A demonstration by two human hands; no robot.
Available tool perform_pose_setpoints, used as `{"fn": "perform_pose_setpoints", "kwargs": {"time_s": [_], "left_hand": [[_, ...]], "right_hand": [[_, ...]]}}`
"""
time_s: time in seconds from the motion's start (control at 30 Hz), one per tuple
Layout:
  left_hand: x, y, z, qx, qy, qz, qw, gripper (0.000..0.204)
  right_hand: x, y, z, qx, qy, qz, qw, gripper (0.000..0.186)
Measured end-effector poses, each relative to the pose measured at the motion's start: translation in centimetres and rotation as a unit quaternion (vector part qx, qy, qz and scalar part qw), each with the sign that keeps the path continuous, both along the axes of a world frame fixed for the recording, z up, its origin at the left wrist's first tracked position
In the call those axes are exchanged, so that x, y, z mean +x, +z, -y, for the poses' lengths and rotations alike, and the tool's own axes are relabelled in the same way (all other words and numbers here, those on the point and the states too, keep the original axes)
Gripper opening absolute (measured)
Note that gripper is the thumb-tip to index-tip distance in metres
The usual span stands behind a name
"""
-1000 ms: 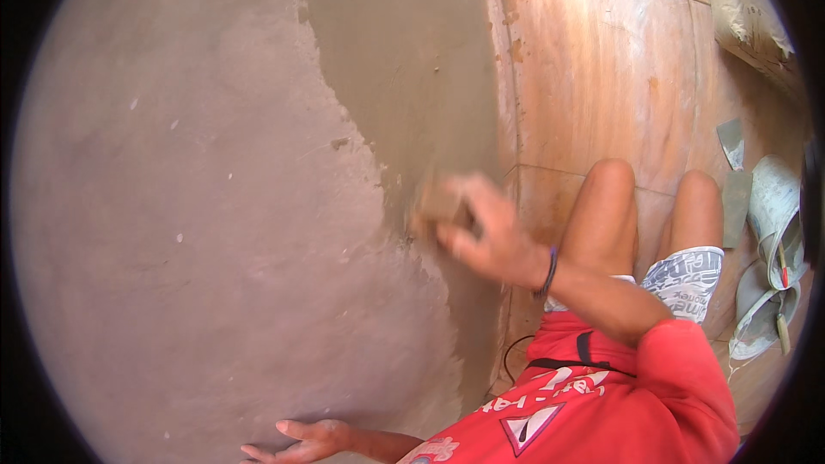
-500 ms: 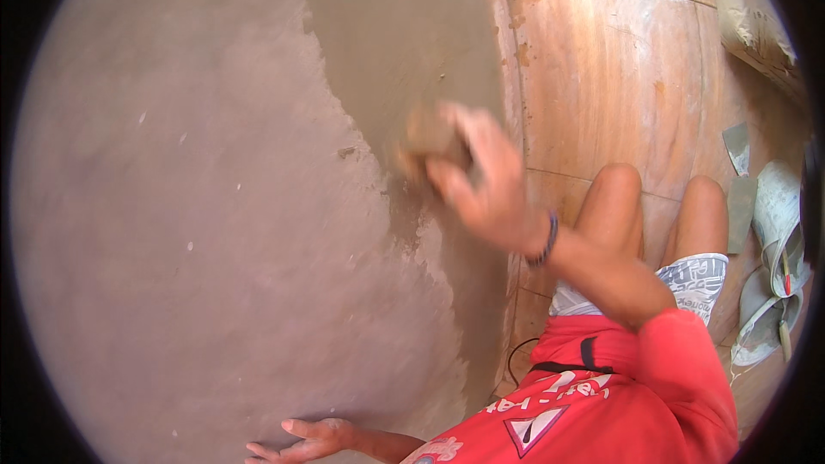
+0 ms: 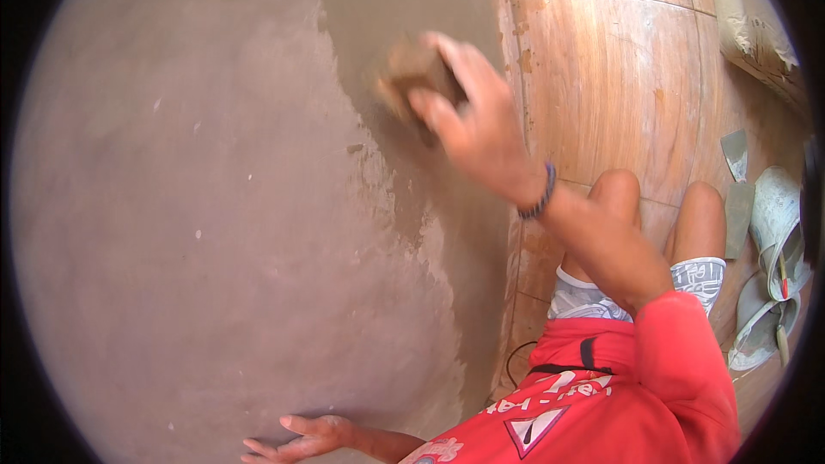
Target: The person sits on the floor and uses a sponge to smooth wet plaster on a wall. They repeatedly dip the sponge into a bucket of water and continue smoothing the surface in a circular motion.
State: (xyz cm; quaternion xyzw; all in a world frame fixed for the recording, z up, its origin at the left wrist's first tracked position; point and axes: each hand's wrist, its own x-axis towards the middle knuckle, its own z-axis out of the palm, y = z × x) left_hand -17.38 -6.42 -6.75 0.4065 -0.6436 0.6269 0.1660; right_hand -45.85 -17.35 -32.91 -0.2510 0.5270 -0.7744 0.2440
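Note:
My right hand (image 3: 477, 120) is closed around a brown, sponge-like block (image 3: 412, 77), slightly blurred by motion. The block is at the wall (image 3: 215, 163), over a darker, damp-looking band (image 3: 387, 0) of its grey-brown surface. Whether its whole face touches the wall I cannot tell. The band has a ragged left edge, with patchy smears below the hand. A dark bracelet (image 3: 543, 193) circles my right wrist. Low in the picture, my left hand (image 3: 305, 438) has its fingers spread, against or very close to the wall, and holds nothing.
Wood-look floor tiles (image 3: 610, 77) meet the wall on the right. A pale sack (image 3: 752, 26) stands at the far right. Nearer lie a scraper blade (image 3: 735, 153), a flat grey plate (image 3: 739, 219) and splattered grey containers (image 3: 773, 215). My bent knees (image 3: 614, 206) are close to the wall.
My right hand has moved away from me and slightly left along the wall with the block. My left hand has barely moved.

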Motion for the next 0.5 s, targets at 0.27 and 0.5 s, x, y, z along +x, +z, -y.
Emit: {"fn": "perform_pose_setpoints", "kwargs": {"time_s": [0.27,0.5], "left_hand": [[-0.2,0.1,0.0,0.000,-0.006,0.005,1.000,0.059],[0.1,-0.3,0.4,-0.003,0.000,-0.002,1.000,0.058]], "right_hand": [[8.1,0.1,-8.2,-0.080,0.234,-0.093,0.965,0.061],[-1.9,-0.3,2.4,-0.058,-0.013,-0.045,0.997,0.051]]}}
